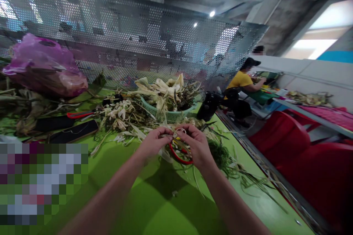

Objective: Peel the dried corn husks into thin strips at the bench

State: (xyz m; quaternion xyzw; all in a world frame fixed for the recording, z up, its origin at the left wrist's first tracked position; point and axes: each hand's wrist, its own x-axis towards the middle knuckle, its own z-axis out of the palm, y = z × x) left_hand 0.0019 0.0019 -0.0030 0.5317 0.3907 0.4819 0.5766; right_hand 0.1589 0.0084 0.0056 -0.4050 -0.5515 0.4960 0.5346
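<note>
My left hand and my right hand come together in front of me over the green table. Fingers and thumbs of both are pinched on a thin, pale strip, which looks like dried plant husk and curls in a small loop near the right fingers. A longer piece seems to hang below it. Directly beneath the hands lies a red looped handle, perhaps of scissors, partly covered by the right hand. To the right of that hand is a bundle of green fibre.
Behind the hands stands a green basket heaped with dried husks. A red-handled tool, dark flat pieces and a purple plastic bag lie left. A perforated panel backs the table. Red chairs and a seated person are right.
</note>
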